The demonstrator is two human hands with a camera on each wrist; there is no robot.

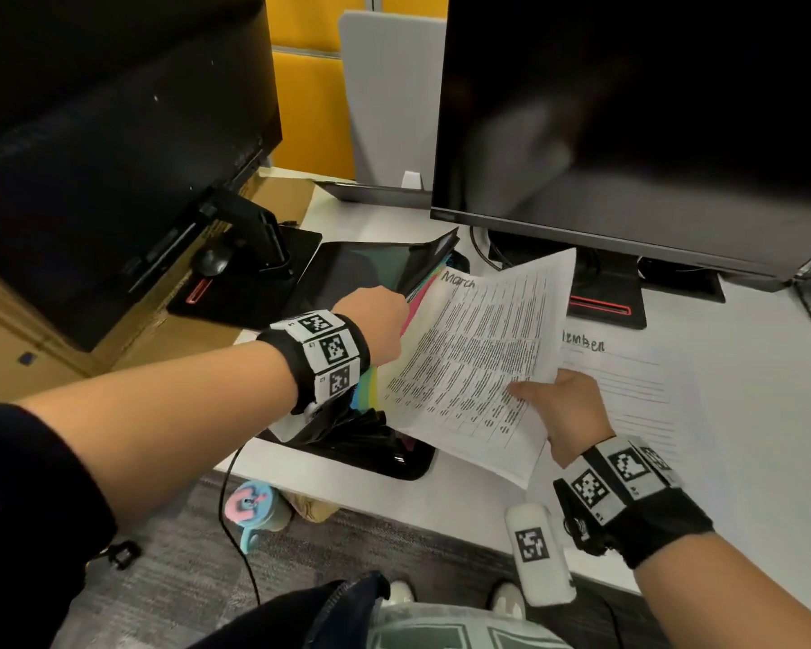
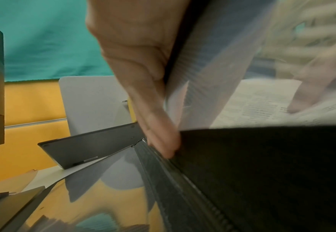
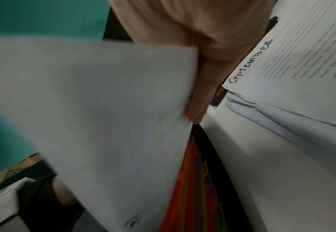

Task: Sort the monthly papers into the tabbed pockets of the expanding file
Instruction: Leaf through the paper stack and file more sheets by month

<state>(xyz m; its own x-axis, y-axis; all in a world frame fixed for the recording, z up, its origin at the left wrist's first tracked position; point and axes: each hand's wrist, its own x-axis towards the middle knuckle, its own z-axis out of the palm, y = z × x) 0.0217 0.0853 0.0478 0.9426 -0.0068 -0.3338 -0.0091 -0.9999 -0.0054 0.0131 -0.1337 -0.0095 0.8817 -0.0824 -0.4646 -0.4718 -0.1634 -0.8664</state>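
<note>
The black expanding file lies open on the white desk, its coloured pockets fanned out. My left hand reaches in among the pockets and grips a grey divider; the fingers show only in the left wrist view. My right hand pinches the lower right edge of a printed sheet headed "March", held tilted with its top corner over the pockets. In the right wrist view the fingers clamp that sheet above the orange and yellow tabs. A sheet headed "September" lies flat on the desk.
A large dark monitor on a red-trimmed stand rises right behind the file. A second monitor stands on cardboard boxes at the left. A white tagged cylinder lies at the desk's front edge. A cup and a cable are on the floor.
</note>
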